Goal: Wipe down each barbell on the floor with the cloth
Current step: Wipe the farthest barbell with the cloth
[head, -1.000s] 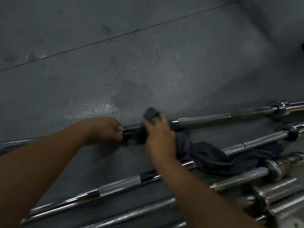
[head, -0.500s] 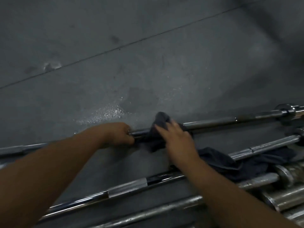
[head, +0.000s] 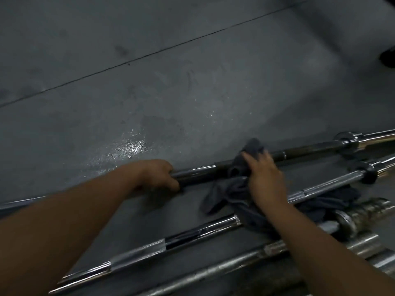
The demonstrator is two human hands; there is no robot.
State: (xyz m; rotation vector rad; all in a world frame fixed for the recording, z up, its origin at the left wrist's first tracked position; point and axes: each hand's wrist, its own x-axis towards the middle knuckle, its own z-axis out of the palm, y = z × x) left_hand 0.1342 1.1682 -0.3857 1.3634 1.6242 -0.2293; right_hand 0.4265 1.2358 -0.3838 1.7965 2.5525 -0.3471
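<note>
Grey cloth (head: 226, 195) bunches under the right grip (head: 267, 180). Its fingers (head: 266, 160) lie fairly straight across the fabric and press it onto the far barbell (head: 310, 151); whether the thumb hooks beneath I cannot tell. The cloth's loose tail trails down over the next barbell (head: 139, 253). The left grip (head: 158, 176) is curled tight round the same far shaft, steadying it on the floor (head: 192, 82).

Over the last second the cloth has slid rightward along the bar, so the two grips, close together before, now sit well apart. That reads as a wiping stroke travelling toward the collar (head: 347, 142). The stretch between cloth and collar looks still to do, and the nearer bars (head: 213, 268) wait. A wet patch (head: 132, 146) glistens just beyond the left grip.
</note>
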